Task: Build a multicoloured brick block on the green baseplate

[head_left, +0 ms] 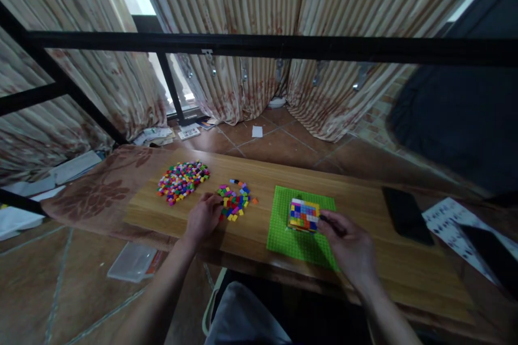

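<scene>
A many-coloured block of small building bricks [303, 214] stands on a green studded baseplate [279, 226]. My right hand [352, 242] is at the block's right edge, its fingers pinched together. Something dark shows by those fingertips, too small and dim to name. To the left, my left hand [203, 218] reaches the near left edge of a small group of loose bricks [235, 202]. Its fingers are drawn together, and whatever they may hold is hidden.
A larger heap of mixed bricks [182, 180] lies on the wooden board [251, 240] at far left. A black phone-like slab [407, 215] rests at right, beside a printed sheet [449, 215] with another dark slab [488, 253]. A black rail [259, 46] crosses beyond the board.
</scene>
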A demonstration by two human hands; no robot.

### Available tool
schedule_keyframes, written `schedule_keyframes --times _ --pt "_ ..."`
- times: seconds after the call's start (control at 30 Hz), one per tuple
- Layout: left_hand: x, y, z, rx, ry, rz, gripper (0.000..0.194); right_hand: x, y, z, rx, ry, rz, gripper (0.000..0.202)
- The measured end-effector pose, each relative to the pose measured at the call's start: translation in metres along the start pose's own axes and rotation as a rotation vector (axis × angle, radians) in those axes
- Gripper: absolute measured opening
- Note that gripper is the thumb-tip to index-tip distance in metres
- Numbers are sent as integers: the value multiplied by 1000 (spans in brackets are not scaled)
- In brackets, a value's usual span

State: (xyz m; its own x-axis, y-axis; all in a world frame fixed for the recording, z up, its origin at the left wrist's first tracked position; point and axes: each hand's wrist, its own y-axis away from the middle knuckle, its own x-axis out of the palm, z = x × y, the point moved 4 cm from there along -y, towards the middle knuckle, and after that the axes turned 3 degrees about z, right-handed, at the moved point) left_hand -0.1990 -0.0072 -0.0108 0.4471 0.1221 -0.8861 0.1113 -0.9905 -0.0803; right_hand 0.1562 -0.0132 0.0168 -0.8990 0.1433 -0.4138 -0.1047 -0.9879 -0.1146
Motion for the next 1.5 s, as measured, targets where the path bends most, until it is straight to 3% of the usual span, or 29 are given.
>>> schedule_keyframes --times 0.1,0.23,0.37,0.47,0.57,0.93,1.13,1.37,1.5 --pt "-2 0 1 -5 16 -29 13 -18 -10 -7 15 61 0 34" --pt "-10 4 -4 -80 128 -88 16 -22 -19 2 -93 180 52 31" --pt "-14 12 -41 6 276 -80 18 -16 -26 11 -225 282 92 29" --pt "-9 14 -77 122 361 -52 12 -7 -33 11 -271 325 137 28" --pt "-1 11 -99 175 427 -30 11 1 -37 10 -280 426 182 28" --pt "18 2 -132 231 616 77 5 8 -40 9 -232 584 134 27" --pt "17 7 -137 192 729 48 7 3 -25 28 -256 374 74 27" --pt "0 25 -163 211 917 114 7 35 0 52 -177 -183 228 24" --pt "-5 33 -165 235 938 133 12 39 5 53 -135 -273 243 18"
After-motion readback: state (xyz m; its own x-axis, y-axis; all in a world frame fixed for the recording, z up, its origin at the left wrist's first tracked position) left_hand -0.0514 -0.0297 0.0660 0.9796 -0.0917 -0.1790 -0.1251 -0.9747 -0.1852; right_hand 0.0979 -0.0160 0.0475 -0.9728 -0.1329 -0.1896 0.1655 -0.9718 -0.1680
